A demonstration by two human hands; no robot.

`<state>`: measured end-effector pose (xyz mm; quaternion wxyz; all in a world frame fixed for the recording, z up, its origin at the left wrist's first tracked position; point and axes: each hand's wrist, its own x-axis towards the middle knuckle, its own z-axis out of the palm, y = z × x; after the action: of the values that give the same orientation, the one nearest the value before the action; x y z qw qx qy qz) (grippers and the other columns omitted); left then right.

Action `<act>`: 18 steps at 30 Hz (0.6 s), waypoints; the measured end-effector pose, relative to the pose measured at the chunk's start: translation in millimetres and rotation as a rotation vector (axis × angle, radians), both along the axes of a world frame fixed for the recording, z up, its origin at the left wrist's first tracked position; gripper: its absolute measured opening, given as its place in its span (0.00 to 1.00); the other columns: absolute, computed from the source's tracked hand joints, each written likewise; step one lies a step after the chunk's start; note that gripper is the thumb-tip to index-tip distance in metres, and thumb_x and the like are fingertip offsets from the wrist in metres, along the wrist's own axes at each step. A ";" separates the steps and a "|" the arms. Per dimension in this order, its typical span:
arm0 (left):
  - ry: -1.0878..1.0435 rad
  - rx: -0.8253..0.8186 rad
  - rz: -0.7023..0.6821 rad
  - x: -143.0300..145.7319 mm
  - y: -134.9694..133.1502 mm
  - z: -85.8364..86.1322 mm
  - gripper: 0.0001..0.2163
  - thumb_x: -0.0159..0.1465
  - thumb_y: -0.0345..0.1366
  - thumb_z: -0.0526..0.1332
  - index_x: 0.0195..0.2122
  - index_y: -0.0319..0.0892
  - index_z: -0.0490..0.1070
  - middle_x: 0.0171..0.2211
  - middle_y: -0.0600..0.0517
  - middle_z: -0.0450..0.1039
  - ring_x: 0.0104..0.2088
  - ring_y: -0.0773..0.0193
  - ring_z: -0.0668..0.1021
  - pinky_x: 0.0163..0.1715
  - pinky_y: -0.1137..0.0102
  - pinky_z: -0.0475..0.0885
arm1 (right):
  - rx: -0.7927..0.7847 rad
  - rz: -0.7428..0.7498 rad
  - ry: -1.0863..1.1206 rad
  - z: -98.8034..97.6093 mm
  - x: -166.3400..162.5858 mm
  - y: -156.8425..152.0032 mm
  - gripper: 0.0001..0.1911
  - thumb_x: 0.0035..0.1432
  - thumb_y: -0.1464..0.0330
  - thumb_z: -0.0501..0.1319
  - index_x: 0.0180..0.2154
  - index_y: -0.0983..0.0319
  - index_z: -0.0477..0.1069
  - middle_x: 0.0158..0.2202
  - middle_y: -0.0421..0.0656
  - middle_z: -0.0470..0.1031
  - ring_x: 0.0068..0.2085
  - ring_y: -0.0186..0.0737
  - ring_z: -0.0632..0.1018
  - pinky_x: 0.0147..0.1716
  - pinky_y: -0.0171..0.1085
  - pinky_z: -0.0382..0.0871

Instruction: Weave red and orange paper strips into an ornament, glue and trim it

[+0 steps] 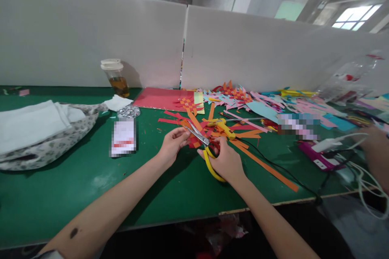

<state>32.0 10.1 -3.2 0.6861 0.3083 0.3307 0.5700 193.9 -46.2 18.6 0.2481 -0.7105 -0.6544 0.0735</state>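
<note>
My right hand [226, 160] is closed on the scissors [199, 135], which have yellow and red handles. Their blades point up and to the left, toward the fingertips of my left hand [174, 143]. Those fingers pinch a woven piece of red and orange paper strips [196, 143], partly hidden behind the scissors and my hands. Just beyond it, loose orange and red strips lie around a yellow glue gun [221, 126]. A long orange strip [269, 168] stretches toward the table's front edge.
A lidded cup of amber liquid [115, 79] stands by the white partition [91, 36]. Red sheets [158, 99] and woven paper fish [234, 91] lie at the back. To the right are a purple power strip [319, 158], cables, a plastic bottle [352, 75] and another person's blurred arm [377, 158].
</note>
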 end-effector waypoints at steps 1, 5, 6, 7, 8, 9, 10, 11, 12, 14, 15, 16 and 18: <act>-0.008 0.004 -0.005 0.0 -0.4 -0.1 0.12 0.42 0.34 0.71 0.27 0.39 0.71 0.27 0.55 0.74 0.28 0.70 0.76 0.31 0.75 0.72 | 0.006 0.005 -0.005 -1.0 -0.4 0.1 0.21 0.45 0.52 0.58 0.37 0.58 0.59 0.25 0.38 0.70 0.29 0.41 0.75 0.24 0.33 0.57; -0.026 0.020 -0.051 -0.3 -1.1 -0.3 0.12 0.44 0.34 0.71 0.27 0.38 0.71 0.28 0.54 0.75 0.29 0.69 0.77 0.33 0.74 0.73 | 0.059 0.021 -0.012 -4.4 -0.5 0.2 0.21 0.45 0.52 0.58 0.36 0.58 0.59 0.26 0.39 0.71 0.29 0.41 0.75 0.24 0.33 0.58; -0.029 0.025 -0.070 -0.2 -1.4 -0.1 0.11 0.44 0.34 0.70 0.27 0.38 0.71 0.28 0.54 0.75 0.29 0.69 0.77 0.33 0.74 0.73 | 0.071 0.022 -0.014 -4.9 -0.2 0.3 0.21 0.45 0.53 0.58 0.36 0.58 0.59 0.26 0.39 0.71 0.29 0.41 0.75 0.24 0.33 0.58; -0.033 0.030 -0.088 -0.1 -1.7 0.1 0.11 0.44 0.34 0.70 0.27 0.38 0.71 0.28 0.53 0.75 0.29 0.69 0.77 0.33 0.74 0.73 | 0.080 0.024 -0.013 -5.2 0.1 0.3 0.20 0.45 0.53 0.58 0.36 0.58 0.59 0.26 0.39 0.71 0.29 0.41 0.75 0.24 0.33 0.58; -0.037 0.033 -0.106 0.1 -2.3 0.6 0.11 0.45 0.34 0.70 0.27 0.38 0.72 0.28 0.53 0.75 0.29 0.69 0.77 0.33 0.74 0.73 | 0.085 0.026 -0.011 -5.4 0.3 0.4 0.20 0.45 0.54 0.58 0.36 0.58 0.59 0.25 0.39 0.70 0.29 0.42 0.75 0.24 0.33 0.58; -0.042 0.035 -0.120 0.4 -2.9 1.1 0.11 0.45 0.34 0.70 0.27 0.38 0.72 0.27 0.54 0.75 0.28 0.70 0.77 0.32 0.75 0.72 | 0.086 0.029 -0.008 -5.4 0.5 0.4 0.20 0.45 0.54 0.58 0.36 0.58 0.59 0.24 0.38 0.70 0.28 0.42 0.75 0.24 0.33 0.58; -0.046 0.036 -0.130 0.6 -3.6 1.7 0.10 0.45 0.34 0.70 0.27 0.38 0.72 0.26 0.54 0.75 0.27 0.70 0.76 0.31 0.76 0.72 | 0.083 0.032 -0.005 -5.3 0.6 0.5 0.20 0.45 0.54 0.58 0.36 0.58 0.58 0.23 0.37 0.69 0.28 0.41 0.75 0.24 0.33 0.58; -0.050 0.033 -0.136 0.8 -4.3 2.4 0.10 0.45 0.34 0.70 0.27 0.38 0.72 0.25 0.54 0.74 0.26 0.71 0.76 0.29 0.76 0.72 | 0.080 0.034 -0.003 -5.3 0.6 0.5 0.19 0.45 0.55 0.58 0.36 0.58 0.58 0.22 0.36 0.68 0.27 0.41 0.75 0.24 0.33 0.58; -0.051 0.027 -0.139 0.8 -4.9 3.1 0.10 0.46 0.34 0.70 0.27 0.38 0.72 0.24 0.55 0.74 0.25 0.72 0.76 0.28 0.77 0.72 | 0.077 0.033 -0.005 -5.3 0.5 0.5 0.19 0.44 0.55 0.58 0.36 0.58 0.58 0.22 0.36 0.68 0.27 0.41 0.75 0.24 0.33 0.58; -0.050 0.011 -0.149 0.6 -5.8 4.3 0.09 0.46 0.33 0.70 0.27 0.37 0.72 0.23 0.55 0.73 0.24 0.72 0.75 0.28 0.77 0.72 | 0.083 0.028 -0.014 -5.9 0.4 0.6 0.20 0.44 0.54 0.58 0.35 0.58 0.58 0.21 0.36 0.68 0.27 0.41 0.75 0.23 0.33 0.58; -0.048 0.002 -0.157 0.3 -6.0 4.6 0.09 0.46 0.33 0.69 0.27 0.37 0.72 0.23 0.55 0.73 0.24 0.72 0.75 0.28 0.77 0.72 | 0.090 0.028 -0.018 -6.4 0.4 0.6 0.20 0.44 0.54 0.59 0.35 0.58 0.58 0.21 0.36 0.68 0.27 0.41 0.75 0.23 0.33 0.58; -0.046 -0.007 -0.165 0.0 -6.0 4.8 0.09 0.47 0.33 0.69 0.27 0.37 0.72 0.24 0.55 0.73 0.25 0.72 0.75 0.29 0.77 0.72 | 0.099 0.030 -0.021 -7.0 0.5 0.7 0.20 0.44 0.54 0.58 0.35 0.58 0.58 0.21 0.36 0.68 0.26 0.41 0.75 0.23 0.32 0.58; -0.040 -0.019 -0.177 -0.6 -5.7 4.8 0.09 0.47 0.33 0.69 0.29 0.37 0.72 0.25 0.54 0.74 0.25 0.71 0.76 0.29 0.77 0.72 | 0.120 0.033 -0.025 -8.1 0.8 0.9 0.20 0.44 0.53 0.58 0.35 0.58 0.57 0.21 0.36 0.69 0.25 0.39 0.75 0.22 0.32 0.58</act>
<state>31.4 4.4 1.6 0.7431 0.3186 0.2939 0.5099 194.8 -45.3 10.5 0.2808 -0.6844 -0.6722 0.0293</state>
